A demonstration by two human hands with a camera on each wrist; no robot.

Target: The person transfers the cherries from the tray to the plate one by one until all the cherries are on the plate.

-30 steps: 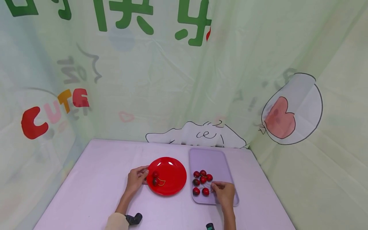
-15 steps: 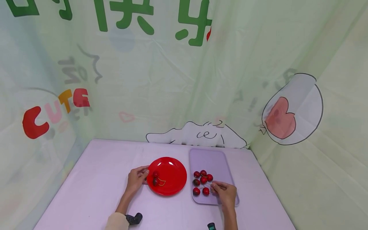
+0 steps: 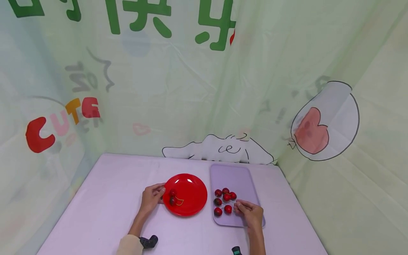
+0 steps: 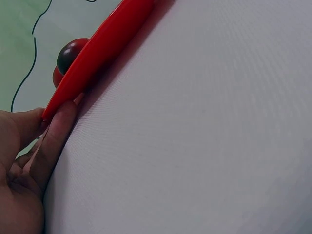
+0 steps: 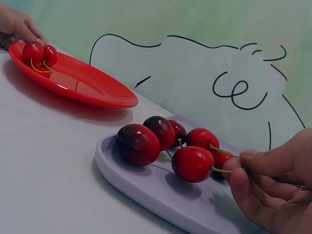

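My left hand [image 3: 150, 199] grips the left rim of a red plate [image 3: 191, 198], thumb at the edge and a finger beneath it in the left wrist view. Two cherries [image 5: 33, 52] joined by their stems lie on the plate's left side. Over the lilac tray [image 3: 232, 177], my right hand [image 3: 251, 212] pinches green cherry stems between thumb and fingers. A red cherry [image 5: 193, 164] hangs at one of these stems, its shadow on the tray below it. Several more cherries [image 3: 218, 202], some dark red, sit close by on the tray's left half.
Plate and tray stand side by side on a white-covered table [image 3: 118, 184]. A printed curtain [image 3: 191, 88] rises behind the table and along both sides. Black wrist-worn devices [image 3: 149, 242] show near the front edge.
My right hand has shifted slightly to the right. The cherries at its fingertips have moved a little up and away from the front of the tray. The left hand and plate stay put.
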